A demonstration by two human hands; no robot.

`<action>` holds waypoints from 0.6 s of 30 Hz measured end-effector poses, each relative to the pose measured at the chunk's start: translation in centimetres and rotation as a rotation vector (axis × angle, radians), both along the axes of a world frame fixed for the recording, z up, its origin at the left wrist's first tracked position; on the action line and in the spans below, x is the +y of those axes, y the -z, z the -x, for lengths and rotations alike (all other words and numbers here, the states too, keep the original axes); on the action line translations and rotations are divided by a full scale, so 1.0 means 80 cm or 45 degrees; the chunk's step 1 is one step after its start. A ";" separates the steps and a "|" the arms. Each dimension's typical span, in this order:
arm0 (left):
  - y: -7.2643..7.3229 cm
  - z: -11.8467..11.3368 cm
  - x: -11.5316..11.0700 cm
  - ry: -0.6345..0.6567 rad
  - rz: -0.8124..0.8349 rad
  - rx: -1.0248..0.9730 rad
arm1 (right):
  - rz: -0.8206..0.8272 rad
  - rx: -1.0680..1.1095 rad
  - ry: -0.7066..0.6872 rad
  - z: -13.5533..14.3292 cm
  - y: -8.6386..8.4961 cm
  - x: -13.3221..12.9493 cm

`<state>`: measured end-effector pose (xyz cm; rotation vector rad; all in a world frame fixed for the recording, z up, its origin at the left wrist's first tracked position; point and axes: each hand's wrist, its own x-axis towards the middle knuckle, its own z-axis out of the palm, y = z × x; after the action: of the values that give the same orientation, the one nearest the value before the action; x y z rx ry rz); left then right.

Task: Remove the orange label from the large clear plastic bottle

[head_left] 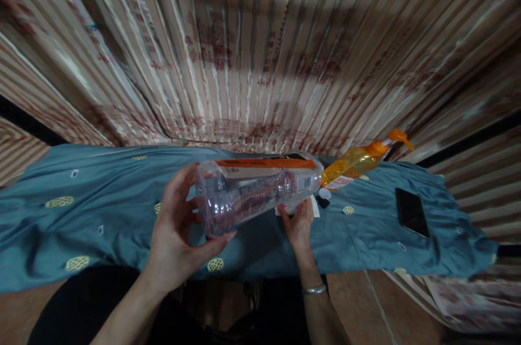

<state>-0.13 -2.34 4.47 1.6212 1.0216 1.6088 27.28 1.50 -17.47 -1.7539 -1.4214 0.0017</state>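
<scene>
A large clear plastic bottle [260,187] with an orange and white label lies tilted in the air, its near end to the left. My left hand [175,231] is wrapped round that left end, thumb below and fingers behind. Under the bottle's right part is my right hand [298,224], its fingers partly hidden by the bottle and resting at a white paper or cloth [315,207]. Whether those fingers grip it is unclear. Just right of the bottle stands a pump bottle of orange liquid [352,165] with an orange pump head.
A small white round piece [324,193] and a small black piece [324,203] lie near my right hand. A black phone [411,212] rests on the right of the blue cloth-covered table [122,215]. Pleated patterned curtains [260,52] hang behind and at the sides.
</scene>
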 end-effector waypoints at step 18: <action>-0.003 0.001 -0.001 0.050 -0.013 -0.045 | -0.028 -0.027 0.008 -0.001 0.006 0.002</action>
<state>-0.21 -2.40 4.75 1.6040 0.9596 1.6134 27.39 1.63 -17.94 -1.7448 -1.4260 -0.0360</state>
